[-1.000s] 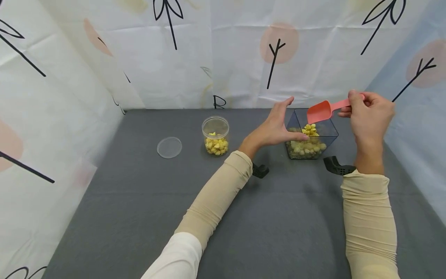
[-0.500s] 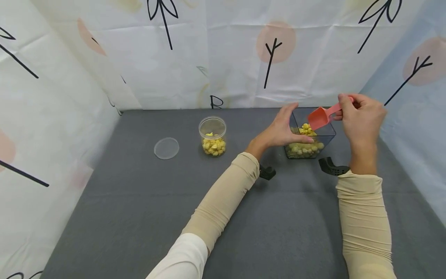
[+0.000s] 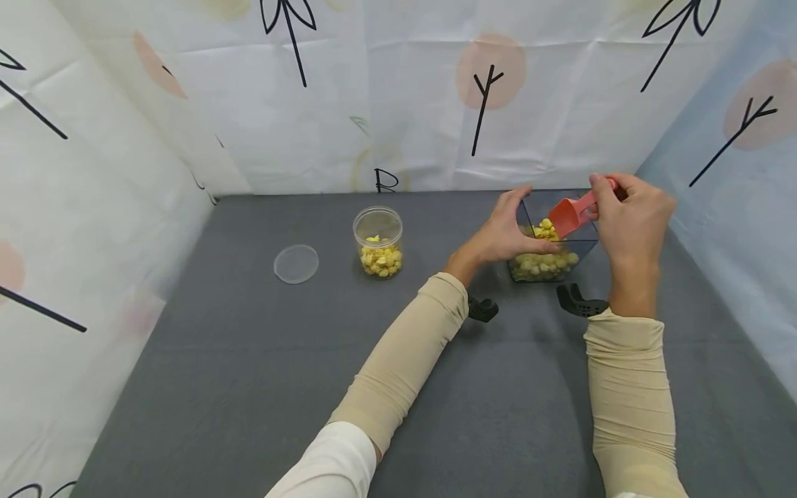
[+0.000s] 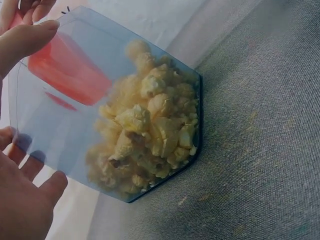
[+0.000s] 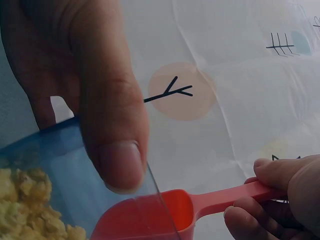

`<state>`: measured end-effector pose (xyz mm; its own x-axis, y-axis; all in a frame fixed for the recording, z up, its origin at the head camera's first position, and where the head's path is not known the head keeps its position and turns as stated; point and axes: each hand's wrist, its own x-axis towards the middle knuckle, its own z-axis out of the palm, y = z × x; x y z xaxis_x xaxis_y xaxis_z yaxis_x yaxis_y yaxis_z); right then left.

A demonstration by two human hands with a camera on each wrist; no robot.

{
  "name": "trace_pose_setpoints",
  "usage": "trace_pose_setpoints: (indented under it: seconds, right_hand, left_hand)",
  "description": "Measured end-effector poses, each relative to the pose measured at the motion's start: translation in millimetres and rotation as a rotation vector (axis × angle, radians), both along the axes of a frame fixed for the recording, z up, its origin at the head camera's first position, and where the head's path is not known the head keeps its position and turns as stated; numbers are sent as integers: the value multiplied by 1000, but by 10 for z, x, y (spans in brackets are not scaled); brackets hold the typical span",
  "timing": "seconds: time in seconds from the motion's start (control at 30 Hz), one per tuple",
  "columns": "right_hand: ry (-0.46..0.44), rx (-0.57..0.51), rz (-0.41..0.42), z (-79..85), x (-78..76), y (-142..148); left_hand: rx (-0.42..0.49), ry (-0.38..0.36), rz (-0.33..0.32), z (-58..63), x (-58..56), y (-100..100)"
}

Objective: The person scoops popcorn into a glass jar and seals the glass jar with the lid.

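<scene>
A clear, dark-tinted plastic box [image 3: 584,252] stands at the back right, partly filled with yellow popcorn [image 4: 145,130]. My left hand [image 3: 503,232] holds it by its left side, thumb across the near rim and fingers against the other wall. In my right hand [image 3: 636,218] the handle of a pink-red scoop [image 3: 565,217] is pinched between thumb and fingers. The scoop's bowl tips down inside the box, just above the popcorn; in the left wrist view it shows through the wall, with no popcorn visible in it.
Left of the box, a round clear jar [image 3: 377,223] stands uncovered with popcorn in its lower part. A clear round lid [image 3: 296,264] lies flat on the grey table [image 3: 249,387] beside it. Patterned white cloth [image 3: 423,104] rises behind and at both sides.
My right hand has moved left and lowered the scoop from above the rim into the box, tilting it downward. My left hand has shifted slightly right onto the box's side.
</scene>
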<state>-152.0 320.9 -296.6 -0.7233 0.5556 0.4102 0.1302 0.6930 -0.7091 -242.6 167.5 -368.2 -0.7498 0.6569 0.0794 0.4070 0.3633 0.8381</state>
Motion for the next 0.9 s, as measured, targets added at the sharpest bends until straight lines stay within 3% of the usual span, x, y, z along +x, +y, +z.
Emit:
trace_pose_setpoints:
  seconds: [0.3, 0.53, 0.73, 0.9]
  right_hand:
    - [36, 51, 53, -21, 16, -46]
    - [70, 197, 141, -56, 75, -19]
    - [13, 211, 168, -80, 79, 20]
    - [-54, 139, 217, -116, 67, 75]
  left_hand:
    - [14, -22, 3, 10, 8, 12]
    - [24, -16, -4, 8, 9, 14]
    - [43, -27, -12, -11, -2, 13]
    - [49, -43, -9, -23, -1, 9]
